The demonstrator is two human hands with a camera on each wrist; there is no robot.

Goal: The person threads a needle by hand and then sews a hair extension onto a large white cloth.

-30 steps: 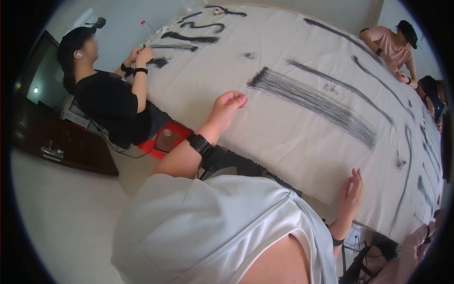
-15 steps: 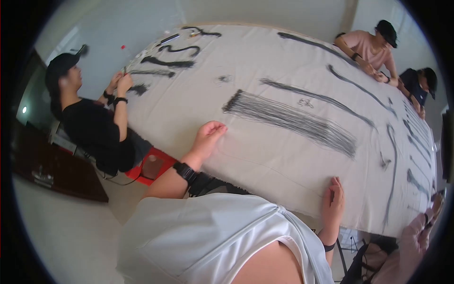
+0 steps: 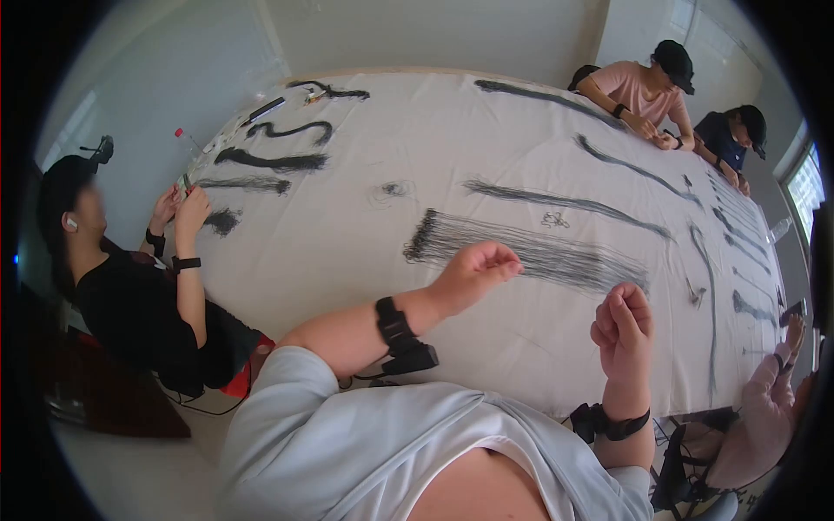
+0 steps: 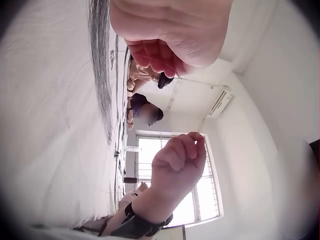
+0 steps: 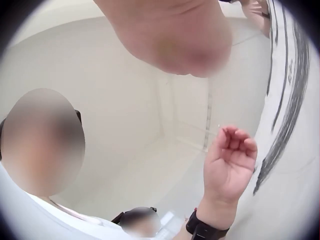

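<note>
1. Left hand [image 3: 473, 278]: fingers curled; grip seems to pinch a fine strand [image 4: 179, 76], faint in the left wrist view.
2. Right hand [image 3: 624, 330]: thumb and forefinger pressed together, likely on the same strand; too fine to confirm.
3. Both hands raised above the surface [image 3: 339, 269], near the wide band of dark strands [image 3: 565, 262] lying flat on it.
4. Best handling, my judgement: light grip, gentle tension, no jerks; wrists clear of the band, lest loose ends snag.
</note>
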